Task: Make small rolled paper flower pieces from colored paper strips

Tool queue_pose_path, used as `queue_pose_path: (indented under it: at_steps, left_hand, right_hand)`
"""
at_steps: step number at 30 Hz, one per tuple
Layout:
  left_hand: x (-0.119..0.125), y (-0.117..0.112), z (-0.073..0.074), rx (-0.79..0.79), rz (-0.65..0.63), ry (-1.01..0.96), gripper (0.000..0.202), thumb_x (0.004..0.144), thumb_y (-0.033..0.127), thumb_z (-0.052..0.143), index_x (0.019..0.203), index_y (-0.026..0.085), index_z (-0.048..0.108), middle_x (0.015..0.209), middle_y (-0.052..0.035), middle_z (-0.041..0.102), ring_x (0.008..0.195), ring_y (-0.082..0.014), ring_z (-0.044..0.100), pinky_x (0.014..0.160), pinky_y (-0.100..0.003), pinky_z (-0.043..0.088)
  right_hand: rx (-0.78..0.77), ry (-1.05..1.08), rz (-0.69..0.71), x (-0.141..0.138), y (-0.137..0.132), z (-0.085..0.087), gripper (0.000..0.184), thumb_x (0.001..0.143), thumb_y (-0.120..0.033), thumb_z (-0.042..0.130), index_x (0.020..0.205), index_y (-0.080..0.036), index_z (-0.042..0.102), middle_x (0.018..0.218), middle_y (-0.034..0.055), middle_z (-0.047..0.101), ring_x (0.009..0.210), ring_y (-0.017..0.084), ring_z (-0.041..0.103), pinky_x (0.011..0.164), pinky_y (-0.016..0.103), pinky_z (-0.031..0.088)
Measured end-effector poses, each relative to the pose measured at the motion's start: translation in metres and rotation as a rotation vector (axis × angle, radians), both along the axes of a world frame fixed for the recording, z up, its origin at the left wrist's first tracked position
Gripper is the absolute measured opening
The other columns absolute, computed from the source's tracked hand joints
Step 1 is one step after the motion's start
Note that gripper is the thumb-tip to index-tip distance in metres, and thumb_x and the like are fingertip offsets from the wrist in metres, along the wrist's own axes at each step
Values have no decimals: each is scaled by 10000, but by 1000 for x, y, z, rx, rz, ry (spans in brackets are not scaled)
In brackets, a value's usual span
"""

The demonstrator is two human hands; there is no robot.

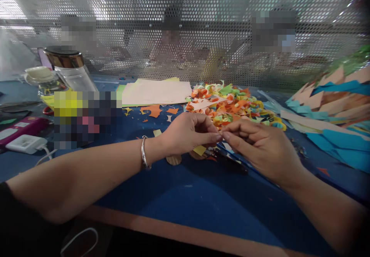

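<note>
My left hand (193,132), with a silver bracelet at its wrist, and my right hand (257,143) meet fingertip to fingertip above the blue table. Thumb and forefinger of each are pinched together. Whatever lies between them is too small to make out. Just beyond the fingers rises a pile of curled coloured paper scraps (225,98). Below the hands lie a small yellow paper piece (199,150), a dark slender tool (231,162) and a round wooden-looking disc (174,159). A second disc is partly covered.
Behind my left hand lies a stack of pale paper sheets (156,91). Cut and folded blue paper (341,145) fills the right side. At left stand a lidded bottle (73,73) and a small jar (47,89), near a white charger (27,144). A perforated metal screen (190,66) closes the back.
</note>
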State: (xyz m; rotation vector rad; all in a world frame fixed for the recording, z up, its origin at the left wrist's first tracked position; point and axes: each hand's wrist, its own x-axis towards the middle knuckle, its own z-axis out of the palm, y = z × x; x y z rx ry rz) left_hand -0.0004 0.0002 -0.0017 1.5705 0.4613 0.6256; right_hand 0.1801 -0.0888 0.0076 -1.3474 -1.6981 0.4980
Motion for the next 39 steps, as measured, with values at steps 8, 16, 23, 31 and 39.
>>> queue_pose_path:
  at_steps: [8, 16, 23, 31, 39]
  left_hand:
    - [-2, 0, 5, -44, -3, 56, 313, 675, 290, 905, 742, 144, 635, 681, 10, 698, 623, -72, 656, 645, -222, 557]
    - [-2, -1, 7, -81, -34, 70, 350, 663, 312, 918, 714, 144, 614, 650, 14, 684, 608, -72, 657, 621, -214, 552]
    - [-1, 1, 5, -52, -46, 65, 330, 676, 291, 907, 709, 140, 614, 643, 26, 668, 608, -74, 656, 623, -217, 552]
    - [-1, 1, 2, -2, -58, 55, 298, 686, 280, 889, 716, 152, 621, 689, 20, 681, 641, -71, 650, 647, -220, 543]
    - [0, -5, 4, -108, -38, 10, 395, 637, 270, 918, 738, 161, 551, 699, 27, 676, 655, -66, 647, 638, -212, 523]
  right_hand:
    - [-24, -30, 17, 3, 1, -1, 241, 908, -425, 675, 792, -221, 730, 579, -8, 610, 456, 99, 491, 390, 214, 354]
    - [-49, -65, 52, 5, 0, 0, 233, 922, -387, 636, 788, -222, 729, 564, -16, 584, 450, 101, 474, 401, 228, 344]
    - [-52, -88, 45, 5, 0, 1, 262, 919, -412, 635, 767, -216, 720, 554, -19, 551, 460, 102, 462, 414, 231, 342]
    - [-47, -71, 35, 4, -1, 1, 228, 890, -378, 651, 721, -227, 679, 548, -33, 544, 450, 100, 457, 419, 238, 338]
    - [-44, -46, 25, 3, 0, 1, 244, 891, -390, 649, 718, -220, 686, 566, -15, 564, 461, 108, 458, 419, 243, 353]
